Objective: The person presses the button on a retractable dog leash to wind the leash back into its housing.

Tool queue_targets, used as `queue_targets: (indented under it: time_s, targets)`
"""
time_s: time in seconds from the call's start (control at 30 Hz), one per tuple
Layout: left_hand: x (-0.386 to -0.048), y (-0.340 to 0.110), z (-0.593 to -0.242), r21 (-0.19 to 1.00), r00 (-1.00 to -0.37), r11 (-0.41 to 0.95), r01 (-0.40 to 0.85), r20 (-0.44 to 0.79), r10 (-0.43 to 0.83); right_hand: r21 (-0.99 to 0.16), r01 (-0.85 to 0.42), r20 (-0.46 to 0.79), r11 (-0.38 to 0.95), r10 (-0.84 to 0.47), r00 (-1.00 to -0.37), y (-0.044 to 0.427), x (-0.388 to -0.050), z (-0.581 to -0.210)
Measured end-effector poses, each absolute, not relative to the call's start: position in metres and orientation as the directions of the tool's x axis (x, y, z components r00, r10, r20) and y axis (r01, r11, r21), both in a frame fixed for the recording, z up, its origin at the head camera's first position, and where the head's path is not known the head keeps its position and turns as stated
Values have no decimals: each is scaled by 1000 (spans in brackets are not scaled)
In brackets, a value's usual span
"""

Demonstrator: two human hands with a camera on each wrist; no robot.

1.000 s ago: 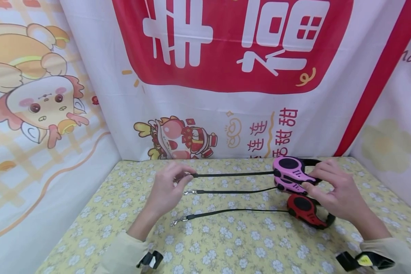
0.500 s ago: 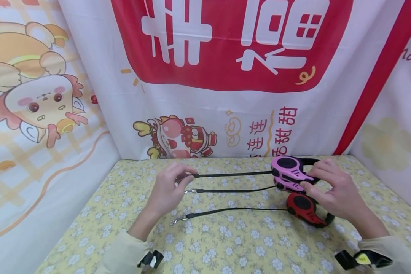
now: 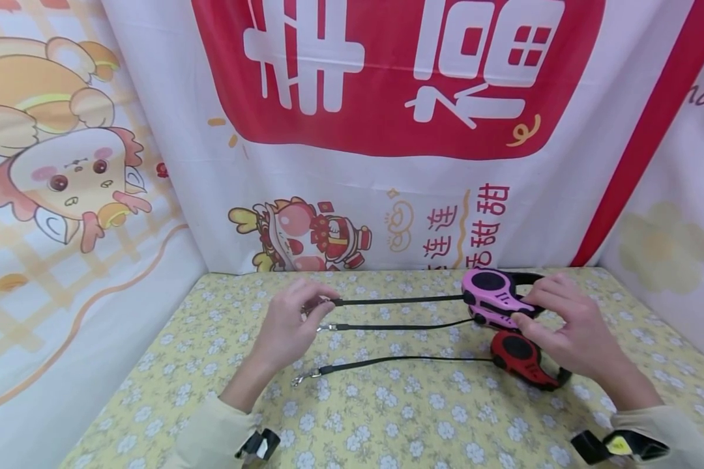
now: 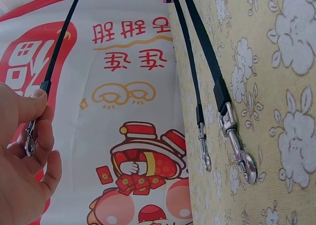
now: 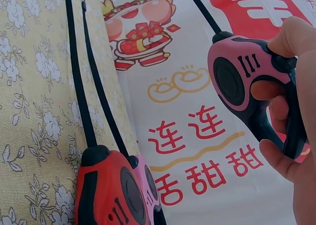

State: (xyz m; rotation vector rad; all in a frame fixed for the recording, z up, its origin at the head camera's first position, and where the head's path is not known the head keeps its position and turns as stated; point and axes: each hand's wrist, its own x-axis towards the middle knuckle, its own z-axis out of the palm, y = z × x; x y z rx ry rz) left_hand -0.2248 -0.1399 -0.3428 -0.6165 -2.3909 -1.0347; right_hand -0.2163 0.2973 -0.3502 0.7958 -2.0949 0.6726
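The right hand [image 3: 569,326] grips the handle of a pink and black retractable leash [image 3: 488,281], its fingers through the loop in the right wrist view. The left hand [image 3: 287,320] pinches that leash's black strap [image 3: 405,300] near its metal clip [image 4: 30,140], and the strap runs straight between both hands. A second pink leash [image 3: 493,318] lies partly behind the held one, its strap and clip [image 3: 327,327] stretched to the left. Closest to the person, a red and black leash [image 3: 517,352] lies on the cloth with its clip [image 3: 306,376] at the left end.
A yellow floral cloth [image 3: 422,417] covers the table. Behind it hangs a white and red printed curtain [image 3: 352,176], with printed fabric [image 3: 64,273] on the left and a pale sheet [image 3: 669,189] on the right. Both sleeves carry black straps at the wrists.
The right hand and the held pink leash have shifted slightly left. The left hand has hardly moved, and the two other leashes look nearly unchanged.
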Motion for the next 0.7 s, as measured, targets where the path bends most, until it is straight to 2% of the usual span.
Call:
queue_targets:
  time_s: [0.33, 0.7]
  targets:
    - [-224, -140, -342, 549, -799, 621, 559, 556, 228, -183, -746, 812, 641, -329, -482, 295, -218, -351]
    - [-225, -138, -344, 542, -806, 636, 549, 543, 234, -189, -742, 808, 643, -328, -490, 295, -217, -352]
